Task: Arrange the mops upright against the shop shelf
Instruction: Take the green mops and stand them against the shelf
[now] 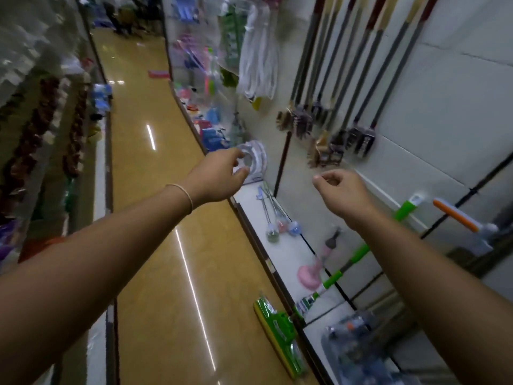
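Both hands are raised in front of the shelf wall and neither has a mop; the left hand (pixel 219 176) reaches toward a pale, plastic-wrapped ring-shaped item (pixel 254 162) at the far end of the white shelf (pixel 249 201), its fingers (pixel 241 172) loosely curled and just touching or just short of the wrapper, which of the two I cannot tell; the right hand (pixel 342 191) hangs in the air to the right of it, fingers half curled with thumb and forefinger near each other, grasping nothing that shows. The green mop (pixel 327 284) lies slanted, its head (pixel 277 332) down on the floor (pixel 155 245) at the near shelf edge and its handle running up and right across the shelf toward the wall; an orange-handled tool (pixel 455 215) leans further right. This looks like a pause between placements; the next move would seem to call for bringing a hand down and back to the green handle, gripping it mid-shaft, and swinging it upright against the wall panel.
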A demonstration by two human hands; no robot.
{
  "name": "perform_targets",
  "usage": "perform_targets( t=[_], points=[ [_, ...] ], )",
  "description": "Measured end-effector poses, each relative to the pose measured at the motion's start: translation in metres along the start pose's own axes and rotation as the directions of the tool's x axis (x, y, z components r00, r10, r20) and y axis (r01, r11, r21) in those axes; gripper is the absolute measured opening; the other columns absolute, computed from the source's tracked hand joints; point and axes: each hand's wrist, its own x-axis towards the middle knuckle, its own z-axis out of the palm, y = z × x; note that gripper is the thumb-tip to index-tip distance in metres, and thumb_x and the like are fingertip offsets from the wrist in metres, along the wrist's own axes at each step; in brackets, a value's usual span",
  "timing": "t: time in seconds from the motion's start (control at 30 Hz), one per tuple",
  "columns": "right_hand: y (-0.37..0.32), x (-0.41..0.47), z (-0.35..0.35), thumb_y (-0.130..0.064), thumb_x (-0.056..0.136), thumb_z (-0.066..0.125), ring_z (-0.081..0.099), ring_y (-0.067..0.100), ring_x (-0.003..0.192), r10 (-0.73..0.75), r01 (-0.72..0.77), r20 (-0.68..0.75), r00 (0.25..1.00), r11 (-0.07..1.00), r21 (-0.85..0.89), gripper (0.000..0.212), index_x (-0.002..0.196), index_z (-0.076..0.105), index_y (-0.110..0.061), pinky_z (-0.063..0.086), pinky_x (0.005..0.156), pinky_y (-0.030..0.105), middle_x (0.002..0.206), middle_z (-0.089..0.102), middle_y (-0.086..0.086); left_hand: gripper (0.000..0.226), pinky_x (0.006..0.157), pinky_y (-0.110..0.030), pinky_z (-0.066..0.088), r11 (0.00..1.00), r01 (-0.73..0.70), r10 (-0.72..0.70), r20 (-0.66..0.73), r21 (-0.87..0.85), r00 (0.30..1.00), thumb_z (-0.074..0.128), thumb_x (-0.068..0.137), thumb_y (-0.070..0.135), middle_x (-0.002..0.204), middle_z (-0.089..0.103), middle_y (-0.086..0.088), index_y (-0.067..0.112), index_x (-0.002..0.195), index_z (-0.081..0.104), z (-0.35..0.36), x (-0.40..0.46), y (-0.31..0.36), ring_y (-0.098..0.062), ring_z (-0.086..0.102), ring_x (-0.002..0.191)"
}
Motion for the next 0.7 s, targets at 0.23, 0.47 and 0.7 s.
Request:
perform_targets(
  t=[0.23, 0.47, 0.7],
  points=[
    [0.074, 0.019, -0.011, -0.037, 0.092, 0.062, 0.065, 0.022, 0.094, 0.220, -0.228, -0.107, 0.970, 0.972, -0.064, 0.034, 0.111, 0.070, -0.009, 0.051, 0.087, 0.032, 0.101, 0.070, 0.006, 0.042, 0.092, -0.038, 0.049, 0.985, -0.142, 0.158, 0.184, -0.099, 0.970, 0.046, 0.099, 0.035, 0.122, 0.063, -0.014, 0.007, 0.128, 0.055, 0.080, 0.066, 0.012, -0.030, 0.059, 0.109],
    [0.158, 0.054, -0.023, -0.034, 0.091, 0.064, 0.063, 0.026, 0.101, 0.431, -0.438, -0.173, 0.886, 0.899, -0.004, 0.025, 0.104, 0.069, -0.013, 0.051, 0.095, 0.040, 0.104, 0.068, 0.007, 0.045, 0.093, -0.031, 0.043, 0.973, -0.212, 0.230, 0.346, -0.091, 0.910, 0.045, 0.099, 0.036, 0.132, 0.058, -0.013, 0.009, 0.135, 0.050, 0.150, 0.124, 0.043, -0.027, 0.055, 0.117],
    [0.249, 0.105, -0.032, -0.033, 0.090, 0.062, 0.063, 0.033, 0.101, 0.598, -0.600, -0.186, 0.780, 0.798, 0.050, 0.017, 0.090, 0.066, -0.017, 0.051, 0.088, 0.042, 0.099, 0.066, 0.008, 0.042, 0.089, -0.029, 0.042, 0.967, -0.229, 0.254, 0.436, -0.110, 0.863, 0.046, 0.099, 0.034, 0.130, 0.059, -0.011, 0.009, 0.132, 0.053, 0.220, 0.184, 0.060, -0.027, 0.057, 0.113]
  ],
)
